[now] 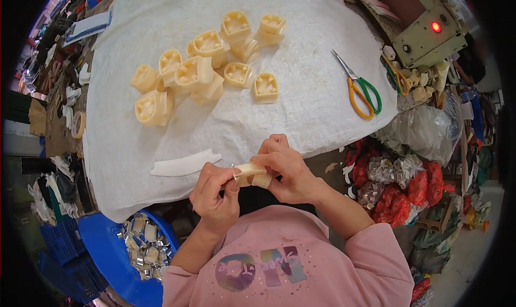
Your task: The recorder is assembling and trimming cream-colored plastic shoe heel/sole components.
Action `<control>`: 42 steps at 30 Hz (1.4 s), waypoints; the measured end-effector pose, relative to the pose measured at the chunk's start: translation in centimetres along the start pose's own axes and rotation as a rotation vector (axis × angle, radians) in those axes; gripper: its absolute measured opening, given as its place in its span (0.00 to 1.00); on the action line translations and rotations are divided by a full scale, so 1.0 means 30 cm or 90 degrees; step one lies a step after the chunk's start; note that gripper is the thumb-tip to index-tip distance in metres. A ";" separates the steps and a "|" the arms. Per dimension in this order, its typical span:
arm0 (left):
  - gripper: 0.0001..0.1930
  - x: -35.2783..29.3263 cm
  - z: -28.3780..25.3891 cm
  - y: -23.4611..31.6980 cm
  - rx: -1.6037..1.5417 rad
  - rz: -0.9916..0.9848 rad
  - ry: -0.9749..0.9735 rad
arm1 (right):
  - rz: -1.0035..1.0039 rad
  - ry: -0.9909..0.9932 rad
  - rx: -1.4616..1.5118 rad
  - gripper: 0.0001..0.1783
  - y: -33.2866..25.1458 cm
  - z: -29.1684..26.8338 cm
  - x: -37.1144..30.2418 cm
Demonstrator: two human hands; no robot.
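A cream plastic shoe heel (pixel 250 171) is held between my two hands, over the near edge of the cloth-covered table. My left hand (pixel 216 193) pinches its left end between thumb and fingertips; a tiny shiny glint shows there, too small to name. The fingers of my right hand (pixel 286 170) are curled round its right side, partly hiding it. On the cloth, just left of my hands, lies a curved white strip (pixel 185 163). Farther off are several similar cream heels with D-shaped hollow ends, among them a single heel (pixel 266 88) standing apart and a piled heel (pixel 154 107).
Scissors (pixel 358 87) with one orange and one green handle lie on the white cloth (pixel 317 54) at right. A blue basin (pixel 102 237) of shiny metallic pieces stands lower left. A metal box (pixel 430 35) with a red light is upper right; red bags (pixel 391 204) lie below.
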State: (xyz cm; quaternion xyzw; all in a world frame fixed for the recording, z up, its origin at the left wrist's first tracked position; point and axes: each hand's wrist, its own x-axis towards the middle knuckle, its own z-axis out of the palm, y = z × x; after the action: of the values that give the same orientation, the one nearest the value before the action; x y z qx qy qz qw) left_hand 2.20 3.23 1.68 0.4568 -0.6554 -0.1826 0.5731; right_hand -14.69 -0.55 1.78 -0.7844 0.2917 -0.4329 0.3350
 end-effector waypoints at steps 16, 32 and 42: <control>0.06 0.014 0.004 0.035 -0.115 -0.038 -0.053 | -0.034 -0.103 0.005 0.17 -0.006 -0.045 0.024; 0.18 0.036 -0.064 -0.017 0.071 0.044 0.054 | -0.055 -0.078 -0.193 0.16 -0.081 -0.109 0.096; 0.18 0.036 -0.032 0.003 -0.106 0.101 0.069 | 0.319 0.277 0.444 0.15 -0.059 0.085 -0.045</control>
State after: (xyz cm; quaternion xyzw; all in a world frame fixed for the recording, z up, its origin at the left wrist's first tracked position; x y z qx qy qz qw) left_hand 3.12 2.67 2.65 0.3637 -0.6401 -0.1658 0.6561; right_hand -12.80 2.22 1.48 -0.4217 0.3726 -0.5649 0.6035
